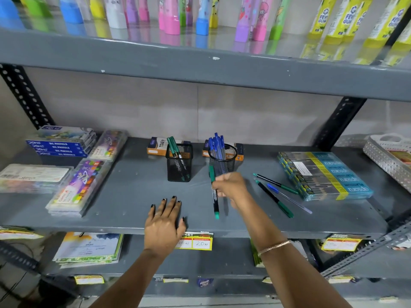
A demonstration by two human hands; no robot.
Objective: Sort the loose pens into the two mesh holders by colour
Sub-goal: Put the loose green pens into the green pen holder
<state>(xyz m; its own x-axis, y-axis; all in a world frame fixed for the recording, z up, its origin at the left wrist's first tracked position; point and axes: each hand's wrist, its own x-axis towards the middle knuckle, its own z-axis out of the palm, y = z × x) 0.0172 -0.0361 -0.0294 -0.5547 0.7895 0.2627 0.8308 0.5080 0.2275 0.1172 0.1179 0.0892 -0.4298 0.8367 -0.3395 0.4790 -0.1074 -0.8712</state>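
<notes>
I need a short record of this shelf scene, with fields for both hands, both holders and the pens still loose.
left hand: flat on grey metal shelf, empty
right hand: gripping one green-capped pen
square black mesh holder: green pens
round black mesh holder: blue pens
loose pens: two green pens, one blue pen, lying right of the right hand

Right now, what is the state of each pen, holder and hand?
Square holder: upright, holds green pens.
Round holder: upright, holds blue pens.
Right hand: closed on a green pen.
Left hand: open, flat on the shelf.
Loose pens: two green, one blue, lying on the shelf.
</notes>
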